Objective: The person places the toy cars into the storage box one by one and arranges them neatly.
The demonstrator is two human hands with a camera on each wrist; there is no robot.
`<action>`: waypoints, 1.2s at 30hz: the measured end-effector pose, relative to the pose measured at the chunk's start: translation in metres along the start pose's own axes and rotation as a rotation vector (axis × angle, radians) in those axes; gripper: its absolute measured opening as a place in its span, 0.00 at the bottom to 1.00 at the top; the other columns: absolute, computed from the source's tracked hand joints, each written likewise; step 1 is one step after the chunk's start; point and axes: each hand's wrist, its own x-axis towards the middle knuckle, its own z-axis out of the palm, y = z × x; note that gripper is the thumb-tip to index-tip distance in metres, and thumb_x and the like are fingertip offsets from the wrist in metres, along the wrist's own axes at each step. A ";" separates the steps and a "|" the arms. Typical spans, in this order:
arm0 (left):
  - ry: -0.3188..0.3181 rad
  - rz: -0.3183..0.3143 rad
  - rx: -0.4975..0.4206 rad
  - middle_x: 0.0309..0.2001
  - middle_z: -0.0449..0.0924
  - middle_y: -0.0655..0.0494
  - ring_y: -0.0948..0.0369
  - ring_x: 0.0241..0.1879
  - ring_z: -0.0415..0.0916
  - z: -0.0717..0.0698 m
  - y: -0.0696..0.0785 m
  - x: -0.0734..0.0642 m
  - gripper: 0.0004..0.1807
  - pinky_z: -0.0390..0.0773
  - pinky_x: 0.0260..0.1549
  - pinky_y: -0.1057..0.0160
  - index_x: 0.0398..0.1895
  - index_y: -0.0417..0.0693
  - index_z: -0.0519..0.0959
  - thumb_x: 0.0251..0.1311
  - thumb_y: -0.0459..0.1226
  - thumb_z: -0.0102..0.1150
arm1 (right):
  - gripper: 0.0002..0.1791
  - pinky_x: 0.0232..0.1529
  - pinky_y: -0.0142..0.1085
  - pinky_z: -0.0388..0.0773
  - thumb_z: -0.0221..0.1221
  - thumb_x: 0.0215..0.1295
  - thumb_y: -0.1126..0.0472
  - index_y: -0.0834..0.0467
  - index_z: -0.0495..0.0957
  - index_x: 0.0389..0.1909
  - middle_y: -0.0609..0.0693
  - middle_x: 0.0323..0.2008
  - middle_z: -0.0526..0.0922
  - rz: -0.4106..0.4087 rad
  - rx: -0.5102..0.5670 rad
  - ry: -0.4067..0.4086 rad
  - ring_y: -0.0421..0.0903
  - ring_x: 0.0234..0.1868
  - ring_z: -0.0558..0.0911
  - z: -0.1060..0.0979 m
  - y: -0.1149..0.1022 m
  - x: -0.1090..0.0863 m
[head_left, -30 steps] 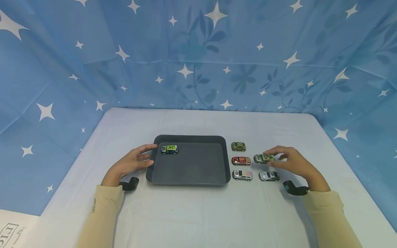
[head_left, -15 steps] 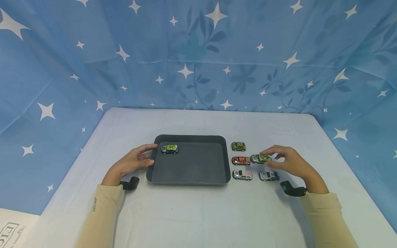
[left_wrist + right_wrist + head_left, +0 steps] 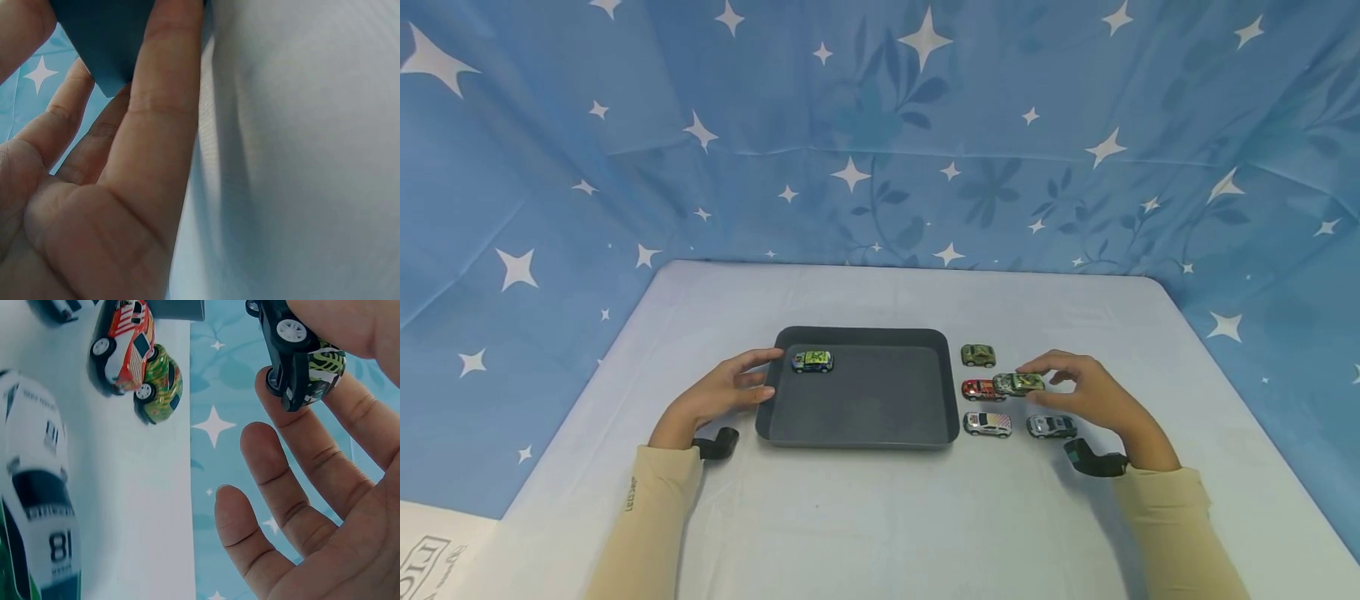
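My right hand (image 3: pixel 1086 396) pinches a green camouflage-patterned toy car (image 3: pixel 1018 384) between thumb and fingertips; in the right wrist view its black underside and wheels show, the rest hidden by my thumb. Held up, the car overlaps the rear of a red toy car (image 3: pixel 979 389) in the head view. My left hand (image 3: pixel 718 393) rests against the left side of a dark grey tray (image 3: pixel 865 443), fingers and thumb extended, fingertips at the rim. The left wrist view shows part of the tray (image 3: pixel 109 44) by those fingers. A blue-and-yellow toy car (image 3: pixel 812 361) sits in the tray's far left corner.
Right of the tray, an olive camouflage car (image 3: pixel 978 356) stands behind the red one, with a white car (image 3: pixel 988 424) in front. A silver car (image 3: pixel 1052 427) stands near my right wrist. A blue star-patterned curtain (image 3: pixel 880 125) hangs behind the white table (image 3: pixel 850 525).
My right hand has moved left with the green camouflage car, from beside the red car to overlapping it in view. My left hand and the tray have stayed put.
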 end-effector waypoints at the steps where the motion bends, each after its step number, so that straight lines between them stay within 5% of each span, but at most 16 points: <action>1: -0.001 0.001 -0.001 0.86 0.43 0.30 0.25 0.81 0.46 0.000 0.000 0.000 0.41 0.64 0.72 0.29 0.85 0.36 0.57 0.76 0.33 0.66 | 0.20 0.47 0.35 0.82 0.76 0.58 0.73 0.62 0.89 0.53 0.52 0.48 0.89 0.002 0.002 0.001 0.30 0.50 0.79 0.001 -0.001 0.001; 36: 0.009 -0.013 -0.011 0.86 0.45 0.31 0.26 0.81 0.47 -0.001 -0.002 0.003 0.41 0.63 0.73 0.30 0.85 0.36 0.58 0.75 0.32 0.66 | 0.22 0.46 0.29 0.82 0.73 0.59 0.78 0.68 0.86 0.55 0.56 0.47 0.87 -0.134 0.175 -0.007 0.36 0.44 0.82 0.036 -0.024 0.025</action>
